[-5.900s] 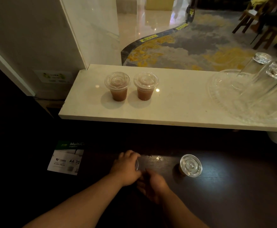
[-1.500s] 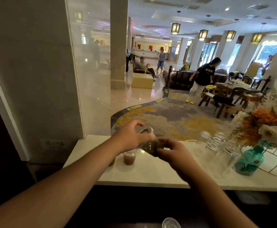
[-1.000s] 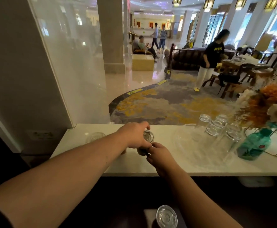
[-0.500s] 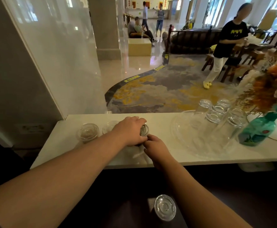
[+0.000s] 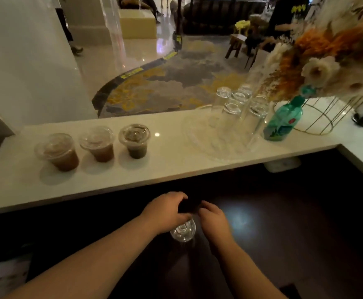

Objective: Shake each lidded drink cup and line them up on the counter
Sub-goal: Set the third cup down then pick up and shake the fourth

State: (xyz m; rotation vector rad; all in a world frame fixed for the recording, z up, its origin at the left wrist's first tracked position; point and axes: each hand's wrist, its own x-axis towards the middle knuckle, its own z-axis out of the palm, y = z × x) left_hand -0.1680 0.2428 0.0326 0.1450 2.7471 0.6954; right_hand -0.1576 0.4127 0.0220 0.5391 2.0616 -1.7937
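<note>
Three lidded clear cups stand in a row on the white counter [image 5: 176, 160]: a brown drink [image 5: 57, 151] at the left, a second brown drink [image 5: 98, 143] in the middle, and a darker drink [image 5: 134, 140] on the right. Below, on the dark lower counter, a fourth lidded cup [image 5: 183, 230] stands with its clear lid facing me. My left hand [image 5: 165, 210] wraps its left side and my right hand [image 5: 214, 221] its right side. Their fingers curl round the cup's dark body, which is mostly hidden.
A clear tray [image 5: 197, 143] of upturned glasses [image 5: 234, 113] stands right of the cups. A green bottle [image 5: 281, 119], a gold wire stand [image 5: 325, 117] and dried flowers [image 5: 318, 61] crowd the far right. A paper packet [image 5: 5, 279] lies lower left.
Both hands let go of the dark drink, which now stands third in the row, and came down to the lower counter around the fourth cup. My view tilted down.
</note>
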